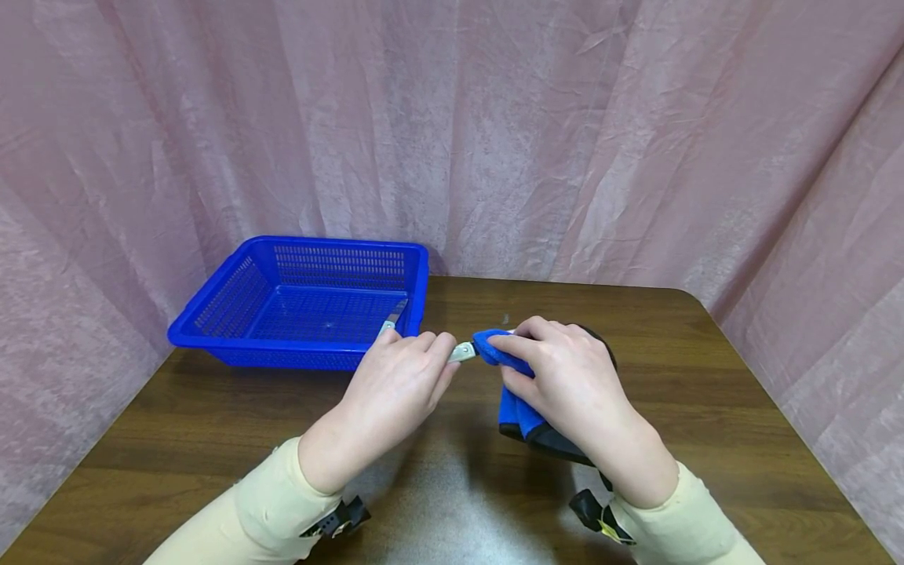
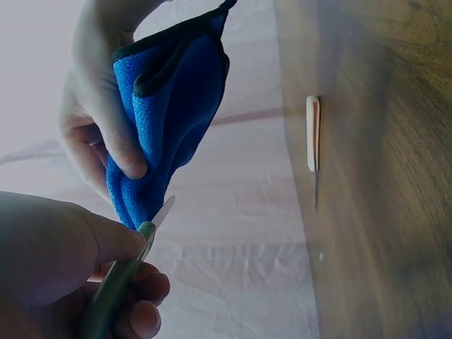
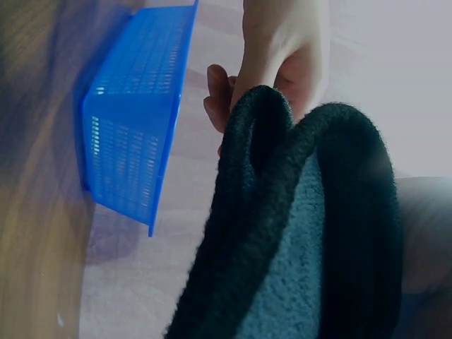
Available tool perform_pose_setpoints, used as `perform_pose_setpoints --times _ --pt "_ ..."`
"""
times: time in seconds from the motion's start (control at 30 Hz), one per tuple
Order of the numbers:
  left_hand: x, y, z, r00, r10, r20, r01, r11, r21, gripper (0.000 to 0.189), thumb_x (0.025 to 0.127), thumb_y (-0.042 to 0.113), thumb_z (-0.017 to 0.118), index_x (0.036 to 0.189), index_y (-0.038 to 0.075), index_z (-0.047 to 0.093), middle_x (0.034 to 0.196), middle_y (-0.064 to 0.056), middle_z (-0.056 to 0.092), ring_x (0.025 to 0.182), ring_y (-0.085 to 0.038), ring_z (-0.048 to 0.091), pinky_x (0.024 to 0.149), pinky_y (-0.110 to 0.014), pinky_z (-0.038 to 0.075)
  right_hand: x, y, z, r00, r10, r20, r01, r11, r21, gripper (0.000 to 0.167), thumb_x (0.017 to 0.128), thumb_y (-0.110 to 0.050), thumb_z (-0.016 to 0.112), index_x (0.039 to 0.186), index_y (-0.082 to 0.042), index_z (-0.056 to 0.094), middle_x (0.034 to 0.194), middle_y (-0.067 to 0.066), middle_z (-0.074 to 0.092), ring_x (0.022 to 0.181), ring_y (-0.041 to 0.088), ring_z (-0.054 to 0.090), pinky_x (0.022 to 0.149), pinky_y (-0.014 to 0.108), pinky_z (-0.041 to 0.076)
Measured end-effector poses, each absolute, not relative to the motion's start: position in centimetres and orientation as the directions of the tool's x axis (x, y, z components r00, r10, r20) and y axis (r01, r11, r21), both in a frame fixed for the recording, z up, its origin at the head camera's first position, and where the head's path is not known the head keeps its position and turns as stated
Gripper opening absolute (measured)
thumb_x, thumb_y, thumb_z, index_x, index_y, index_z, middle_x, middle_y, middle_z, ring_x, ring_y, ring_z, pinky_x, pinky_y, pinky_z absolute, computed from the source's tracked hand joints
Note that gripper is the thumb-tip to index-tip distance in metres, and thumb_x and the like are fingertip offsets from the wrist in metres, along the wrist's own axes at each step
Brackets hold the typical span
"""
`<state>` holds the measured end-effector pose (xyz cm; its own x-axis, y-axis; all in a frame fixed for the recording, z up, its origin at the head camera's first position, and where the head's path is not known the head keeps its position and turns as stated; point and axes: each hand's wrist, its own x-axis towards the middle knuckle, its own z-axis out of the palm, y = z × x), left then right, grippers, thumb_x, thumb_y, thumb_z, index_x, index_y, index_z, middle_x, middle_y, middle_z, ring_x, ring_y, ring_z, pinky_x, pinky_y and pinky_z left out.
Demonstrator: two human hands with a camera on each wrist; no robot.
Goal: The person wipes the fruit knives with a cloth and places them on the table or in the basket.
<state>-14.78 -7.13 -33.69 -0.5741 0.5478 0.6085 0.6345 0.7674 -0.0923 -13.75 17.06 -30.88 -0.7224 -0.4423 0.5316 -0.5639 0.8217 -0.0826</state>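
The left hand point(image 1: 397, 369) grips a green-handled knife point(image 1: 463, 352) while the right hand point(image 1: 570, 375) pinches a black-edged blue cloth point(image 1: 519, 412) against its blade point(image 2: 164, 211).

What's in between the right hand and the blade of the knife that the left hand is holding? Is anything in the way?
Yes, the blue cloth. The right hand holds it against the knife, so the cloth lies between the fingers and the blade. Nothing else visible stands between them.
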Motion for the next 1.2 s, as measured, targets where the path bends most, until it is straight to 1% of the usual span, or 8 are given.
perform_pose_setpoints --times 0.13,0.47,0.7,1.0,1.2 --pt "-14.78 -7.15 -33.69 -0.577 0.548 0.605 0.635 0.768 -0.090 0.022 0.105 0.023 0.077 0.096 0.011 0.061 0.072 0.002 0.054 0.058 -0.020 0.061 0.062 -0.037 0.039 -13.78 17.08 -30.92 -0.719 -0.445 0.533 -0.567 0.820 -0.080 0.035 0.091 -0.016 0.086 0.124 -0.027 0.085 0.107 -0.001 0.076 0.085 0.026 0.072 0.075 0.045 0.057" --pt "-14.86 -7.12 -33.69 -0.571 0.554 0.606 0.640 0.763 -0.094 0.022 0.105 0.023 0.078 0.096 0.011 0.061 0.072 0.003 0.053 0.056 -0.018 0.057 0.060 -0.036 0.037 -13.80 17.18 -30.97 -0.722 -0.454 0.521 -0.570 0.818 -0.076 0.036 0.091 -0.015 0.085 0.125 -0.026 0.085 0.108 0.000 0.077 0.085 0.026 0.073 0.074 0.046 0.058" --pt "-14.85 -7.17 -33.65 -0.576 0.551 0.603 0.637 0.765 -0.091 0.023 0.104 0.022 0.079 0.097 0.011 0.061 0.072 0.003 0.053 0.056 -0.018 0.058 0.061 -0.036 0.037 -13.88 17.26 -30.94 -0.728 -0.454 0.514 -0.565 0.822 -0.075 0.035 0.092 -0.016 0.085 0.126 -0.026 0.085 0.108 0.001 0.077 0.086 0.026 0.073 0.075 0.046 0.058" --pt "-14.84 -7.25 -33.60 -0.587 0.551 0.593 0.633 0.769 -0.088 0.021 0.105 0.022 0.077 0.097 0.011 0.061 0.073 0.003 0.054 0.057 -0.018 0.060 0.062 -0.036 0.038 -14.04 17.43 -30.87 -0.742 -0.446 0.501 -0.551 0.831 -0.076 0.035 0.092 -0.016 0.084 0.126 -0.026 0.085 0.108 0.001 0.077 0.086 0.027 0.073 0.076 0.047 0.059" --pt "-14.86 -7.30 -33.65 -0.581 0.552 0.598 0.634 0.768 -0.092 0.021 0.105 0.023 0.077 0.097 0.011 0.061 0.073 0.003 0.054 0.057 -0.018 0.059 0.063 -0.037 0.038 -14.14 17.57 -30.93 -0.750 -0.436 0.497 -0.542 0.836 -0.083 0.035 0.092 -0.017 0.084 0.127 -0.025 0.085 0.107 0.001 0.077 0.085 0.027 0.073 0.076 0.047 0.058"
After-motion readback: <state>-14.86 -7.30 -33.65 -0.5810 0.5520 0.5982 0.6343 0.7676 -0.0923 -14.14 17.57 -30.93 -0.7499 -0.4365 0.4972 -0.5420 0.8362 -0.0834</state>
